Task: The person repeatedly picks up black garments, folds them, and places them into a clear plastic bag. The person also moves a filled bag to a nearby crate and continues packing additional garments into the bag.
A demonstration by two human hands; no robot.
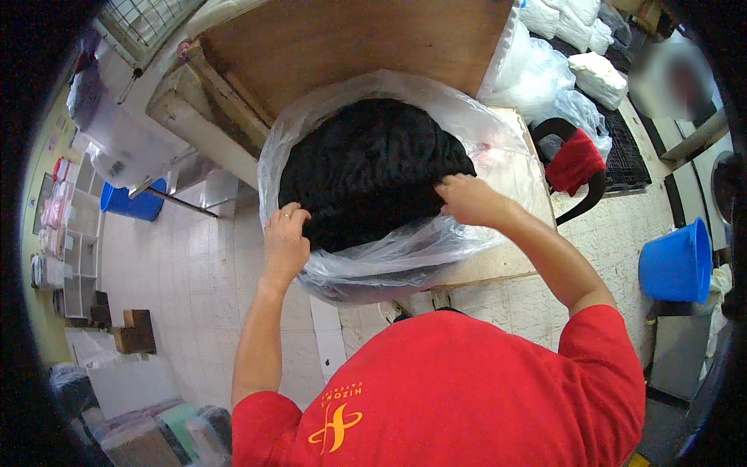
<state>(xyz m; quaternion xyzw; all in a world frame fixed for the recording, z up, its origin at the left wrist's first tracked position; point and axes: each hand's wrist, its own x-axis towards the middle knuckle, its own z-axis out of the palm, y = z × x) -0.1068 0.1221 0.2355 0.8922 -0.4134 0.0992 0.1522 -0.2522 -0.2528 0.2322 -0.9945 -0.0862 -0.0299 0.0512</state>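
Note:
A large bundle of black cloth (pixel 373 169) lies inside a wide-mouthed clear plastic bag (pixel 402 248) in front of me. The bag rests on a light wooden table (pixel 496 262), its rim spread around the cloth. At the cloth's lower left edge is my left hand (pixel 287 240), a ring on one finger, with its fingers bent over the edge of cloth and bag. My right hand (pixel 470 199) is at the right edge, its curled fingers against the black cloth. Whether either hand grips the cloth, the plastic or both does not show clearly.
A brown wooden panel (pixel 362 41) stands behind the bag. A chair (pixel 592 187) with a red cloth (pixel 576 163) is close on the right, near white filled plastic bags (pixel 537 70). Blue bins (pixel 676 262) stand at far right and left. Part of a person shows at the upper right.

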